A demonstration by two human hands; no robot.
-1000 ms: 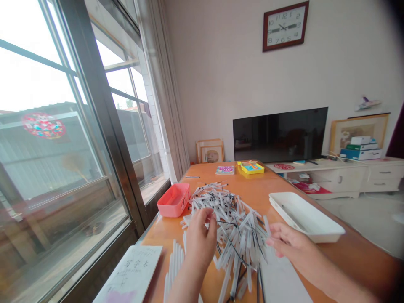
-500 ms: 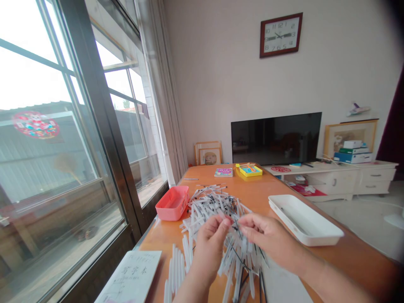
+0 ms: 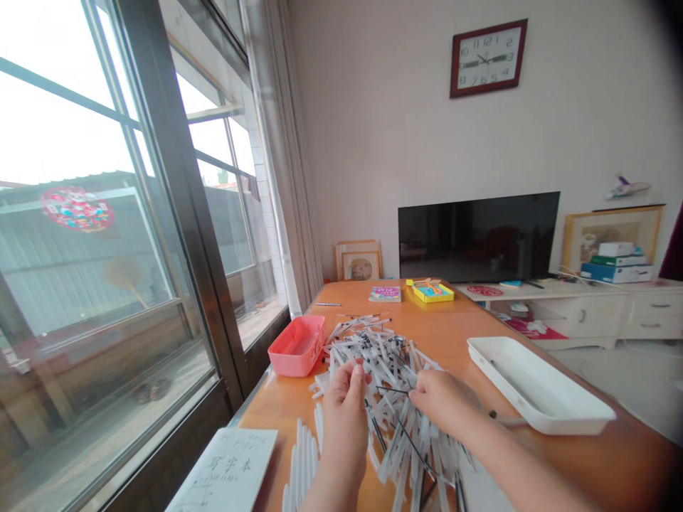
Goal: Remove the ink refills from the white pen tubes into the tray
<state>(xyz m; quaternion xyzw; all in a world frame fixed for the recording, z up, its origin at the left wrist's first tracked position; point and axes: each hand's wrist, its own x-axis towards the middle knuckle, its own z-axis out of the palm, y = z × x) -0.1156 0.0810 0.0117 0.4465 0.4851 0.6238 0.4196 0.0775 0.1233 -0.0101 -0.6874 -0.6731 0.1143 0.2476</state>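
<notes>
Room: a living room with a tall window [image 3: 107, 213] and pale curtain [image 3: 277, 142] on the left, a wall clock [image 3: 488, 57] above a dark television [image 3: 477, 238] on a low white cabinet.
Surface: an orange wooden table [image 3: 453, 323] running away from the camera alongside the window.
Pile: a loose heap of pen parts [image 3: 381, 352], white barrels crossed with thin dark refills, mid-table, directly under and ahead of both hands.
Left hand: the left hand [image 3: 344, 409] reaches straight forward, back of the hand up, wrist level, fingers curled down with their tips bunched together on the near edge of the heap; whether a piece sits between them cannot be told.
Right hand: the right hand [image 3: 442, 400] comes in from the right, forearm slanting across the table corner, fingers aimed left and pinched closed.
Black refill: the black refill [image 3: 392, 390] is nipped at the right fingertips and runs level toward the left hand, just above the heap.
Pink box: pink box [image 3: 297, 346], open, touching the heap's left side.
White tray: white tray [image 3: 538, 384], right of the heap, beyond the right forearm.
Near edge: a notebook [image 3: 229, 469] with handwriting, and a row of white tubes [image 3: 302, 462] laid side by side beside the left forearm.
Far end: a yellow box [image 3: 431, 290], a small book [image 3: 385, 294] and a lone pen [image 3: 328, 304].
</notes>
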